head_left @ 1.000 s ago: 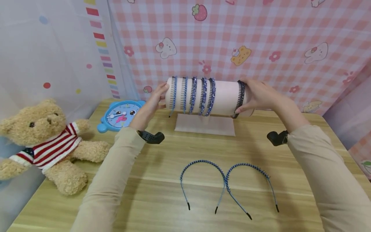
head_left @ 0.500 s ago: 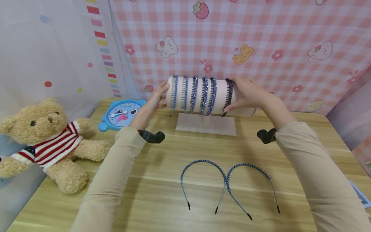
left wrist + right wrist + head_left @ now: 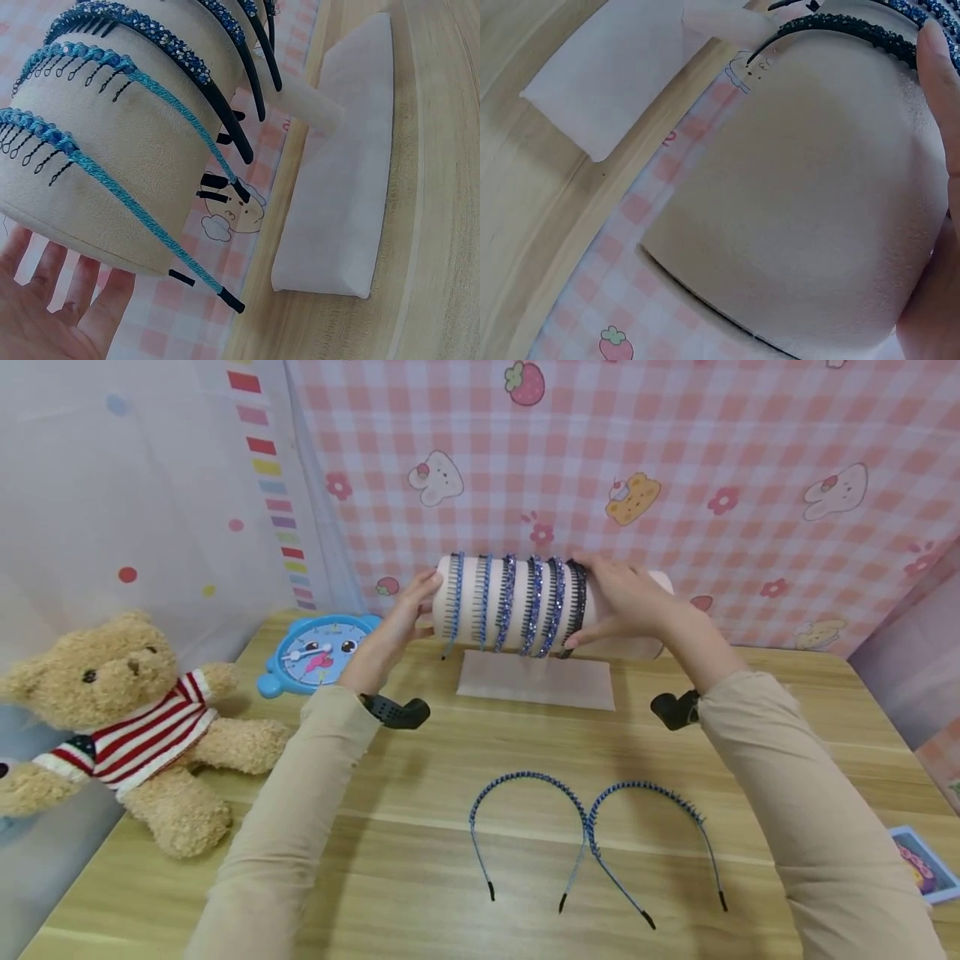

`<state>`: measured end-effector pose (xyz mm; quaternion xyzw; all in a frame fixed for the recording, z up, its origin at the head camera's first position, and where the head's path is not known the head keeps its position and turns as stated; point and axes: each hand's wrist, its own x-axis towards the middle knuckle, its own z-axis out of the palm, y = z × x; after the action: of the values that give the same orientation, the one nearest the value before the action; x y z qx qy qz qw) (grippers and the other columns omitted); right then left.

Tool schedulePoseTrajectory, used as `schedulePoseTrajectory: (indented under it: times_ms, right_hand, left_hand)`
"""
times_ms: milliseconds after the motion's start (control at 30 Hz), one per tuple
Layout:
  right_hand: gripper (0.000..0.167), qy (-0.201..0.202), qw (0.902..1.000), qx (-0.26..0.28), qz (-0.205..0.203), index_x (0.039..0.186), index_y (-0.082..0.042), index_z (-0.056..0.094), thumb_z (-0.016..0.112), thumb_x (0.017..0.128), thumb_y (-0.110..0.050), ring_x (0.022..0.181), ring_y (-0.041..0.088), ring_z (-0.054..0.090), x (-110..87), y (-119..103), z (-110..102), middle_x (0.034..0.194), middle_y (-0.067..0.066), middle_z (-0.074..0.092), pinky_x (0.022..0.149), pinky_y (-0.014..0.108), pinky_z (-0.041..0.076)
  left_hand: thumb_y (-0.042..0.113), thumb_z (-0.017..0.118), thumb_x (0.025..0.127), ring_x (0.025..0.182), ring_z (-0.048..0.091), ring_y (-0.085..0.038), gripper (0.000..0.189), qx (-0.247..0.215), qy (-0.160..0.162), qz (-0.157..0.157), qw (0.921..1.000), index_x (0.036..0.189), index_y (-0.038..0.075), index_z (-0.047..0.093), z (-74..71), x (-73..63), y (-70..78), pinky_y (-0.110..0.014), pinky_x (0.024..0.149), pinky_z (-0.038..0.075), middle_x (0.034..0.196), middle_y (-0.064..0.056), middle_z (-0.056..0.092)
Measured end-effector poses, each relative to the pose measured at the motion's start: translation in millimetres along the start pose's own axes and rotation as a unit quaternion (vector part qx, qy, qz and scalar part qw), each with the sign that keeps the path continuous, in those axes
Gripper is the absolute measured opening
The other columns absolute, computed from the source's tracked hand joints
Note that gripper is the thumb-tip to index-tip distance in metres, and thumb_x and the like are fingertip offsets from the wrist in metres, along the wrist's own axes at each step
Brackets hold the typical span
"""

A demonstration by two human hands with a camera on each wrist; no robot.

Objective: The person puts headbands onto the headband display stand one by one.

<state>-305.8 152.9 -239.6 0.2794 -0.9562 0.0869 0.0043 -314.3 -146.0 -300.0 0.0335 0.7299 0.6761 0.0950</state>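
Observation:
A pale padded roll lies sideways on a stand whose flat base rests on the table. My left hand touches the roll's left end; in the left wrist view its straight fingers meet the end's rim. With thumb and fingers my right hand grips a black glittery headband round the roll, close beside a row of blue-purple glittery headbands. Further left sit two thin blue braided headbands with comb teeth. The right wrist view shows the thumb on the black headband.
Two thin blue headbands lie on the table in front, their sides meeting. A teddy bear and a blue toy clock are at the left. A blue-edged picture item shows at the right edge.
My right hand has slid the black headband leftward along the roll, up near the glittery ones. The left hand has stayed at the roll's end. The blue-edged item has come into view.

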Motion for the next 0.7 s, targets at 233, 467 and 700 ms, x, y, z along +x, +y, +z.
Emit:
schedulePoseTrajectory:
  times_ms: [233,467,700]
  right_hand:
    - [0.124,-0.006,0.9994,0.002,0.035,0.148,-0.012,-0.003,0.073,0.063,-0.059,0.139,0.041,0.011,-11.2,3,1,0.153,0.018,0.008,0.110,0.060,0.008]
    - [0.133,0.057,0.9932,0.054,0.086,0.143,0.000,-0.017,0.078,0.064,-0.050,0.137,0.047,0.001,-53.4,27,12,0.150,0.028,-0.008,0.109,0.062,0.007]
    - [0.122,-0.076,0.9774,0.130,0.148,0.138,0.011,-0.019,0.071,0.075,-0.044,0.130,0.057,-0.004,-105.7,48,40,0.142,0.041,-0.014,0.104,0.066,0.010]
  left_hand:
    - [0.047,0.037,0.093,0.129,0.033,-0.029,0.058,-0.006,-0.007,0.002,1.0000,0.144,0.024,0.022,-1.9,-0.6,1.1,-0.053,0.107,0.027,0.141,-0.010,0.035]
    - [0.045,0.036,0.094,0.129,0.032,-0.029,0.057,-0.016,-0.012,-0.003,0.9998,0.144,0.023,0.022,-1.4,-0.6,1.2,-0.053,0.107,0.027,0.141,-0.011,0.035]
    - [0.045,0.034,0.094,0.131,0.031,-0.029,0.058,-0.018,-0.016,-0.002,0.9997,0.145,0.023,0.020,-1.0,0.2,1.6,-0.052,0.108,0.025,0.142,-0.013,0.033]
